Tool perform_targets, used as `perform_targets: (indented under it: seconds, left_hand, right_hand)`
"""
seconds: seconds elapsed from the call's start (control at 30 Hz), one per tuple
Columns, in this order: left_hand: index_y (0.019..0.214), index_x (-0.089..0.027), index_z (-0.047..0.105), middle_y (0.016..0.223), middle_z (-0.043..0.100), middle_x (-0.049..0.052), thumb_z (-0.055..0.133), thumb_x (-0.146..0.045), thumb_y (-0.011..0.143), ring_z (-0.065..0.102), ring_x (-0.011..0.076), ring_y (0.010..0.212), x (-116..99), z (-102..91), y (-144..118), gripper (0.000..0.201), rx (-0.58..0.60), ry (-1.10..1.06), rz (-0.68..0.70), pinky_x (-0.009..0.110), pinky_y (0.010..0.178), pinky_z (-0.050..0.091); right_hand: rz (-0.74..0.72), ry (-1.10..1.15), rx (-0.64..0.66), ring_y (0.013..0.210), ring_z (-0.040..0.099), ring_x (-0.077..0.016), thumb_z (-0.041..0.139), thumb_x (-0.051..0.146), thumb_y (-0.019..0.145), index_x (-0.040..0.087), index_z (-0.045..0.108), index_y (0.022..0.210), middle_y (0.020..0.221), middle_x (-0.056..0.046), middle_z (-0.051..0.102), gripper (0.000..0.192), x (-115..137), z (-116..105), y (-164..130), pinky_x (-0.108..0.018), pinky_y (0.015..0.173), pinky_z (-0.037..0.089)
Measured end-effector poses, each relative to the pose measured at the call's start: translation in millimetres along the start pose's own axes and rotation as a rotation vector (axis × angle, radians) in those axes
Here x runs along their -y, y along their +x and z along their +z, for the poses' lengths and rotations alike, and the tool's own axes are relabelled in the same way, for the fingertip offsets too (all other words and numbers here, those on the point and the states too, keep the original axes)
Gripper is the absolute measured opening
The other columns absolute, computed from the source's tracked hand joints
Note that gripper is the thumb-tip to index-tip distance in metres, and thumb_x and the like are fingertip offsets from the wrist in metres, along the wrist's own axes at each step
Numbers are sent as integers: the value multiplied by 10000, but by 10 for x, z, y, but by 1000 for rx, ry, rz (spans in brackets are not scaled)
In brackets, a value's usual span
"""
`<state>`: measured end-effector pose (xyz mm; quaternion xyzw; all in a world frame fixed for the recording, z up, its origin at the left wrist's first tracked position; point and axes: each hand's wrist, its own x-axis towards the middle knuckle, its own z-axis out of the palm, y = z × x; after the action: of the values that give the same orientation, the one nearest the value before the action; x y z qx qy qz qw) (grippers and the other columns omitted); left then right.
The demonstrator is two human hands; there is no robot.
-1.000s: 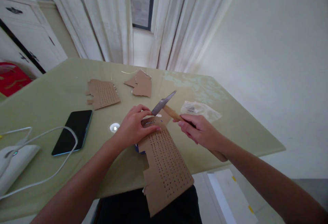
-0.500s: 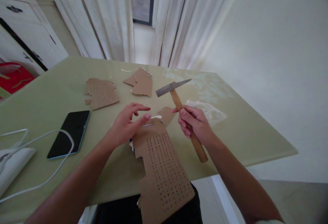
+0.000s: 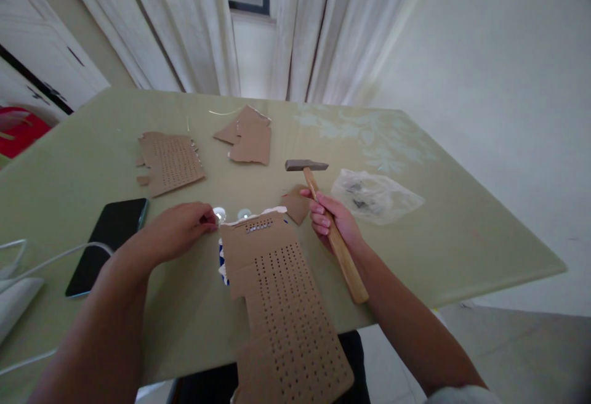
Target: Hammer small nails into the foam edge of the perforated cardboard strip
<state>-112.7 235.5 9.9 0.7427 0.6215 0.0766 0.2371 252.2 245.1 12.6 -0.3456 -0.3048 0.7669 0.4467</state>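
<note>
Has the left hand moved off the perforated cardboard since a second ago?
Yes. The left hand has slid left off the perforated cardboard, toward the phone.

A pale green table (image 3: 415,231) fills the middle; white curtains (image 3: 305,28) hang at upper centre, perhaps white cabinets (image 3: 32,53) upper left.
</note>
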Motion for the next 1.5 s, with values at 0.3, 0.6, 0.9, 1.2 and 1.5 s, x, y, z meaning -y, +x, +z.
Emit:
perform_targets:
  seconds: [0.3,0.6,0.9,1.2,1.5]
  left_hand:
    - [1119,-258,793,1026,837,35,744,-391,995,773,206,892,-716,-46,-142,188,-807,-552,150,343,845,601]
    - [1066,-265,798,1055,846,6,731,-224,1020,770,165,922,-1160,152,-336,92,-580,-490,425,271,735,595]
    - [1015,-271,847,791,732,-3,769,-300,995,584,163,697,-1130,160,-296,85,-560,-322,412,316,635,468]
    - [1008,-253,829,757,693,-10,741,-301,1004,562,158,681,-1150,159,-283,100,-543,-289,408,324,638,441]
    - [1000,-247,817,749,677,-13,727,-295,1008,564,161,682,-1167,153,-286,103,-539,-278,410,330,658,446]
  right_hand:
    - [40,28,-25,421,312,-39,848,355,915,147,746,1124,635,107,450,312,-57,90,-1,-145,346,303]
    - [53,26,-26,423,344,-38,863,340,893,120,743,1105,633,100,482,328,-109,112,37,-150,354,301]
    - [57,29,-19,427,340,-41,837,323,921,120,740,1092,634,96,475,283,-147,137,23,-152,366,307]
    - [58,35,-23,427,341,-40,843,328,913,120,749,1091,634,94,480,289,-164,131,33,-149,363,298]
    - [60,22,-23,430,341,-42,848,329,907,127,748,1094,636,94,478,292,-161,141,31,-150,361,294]
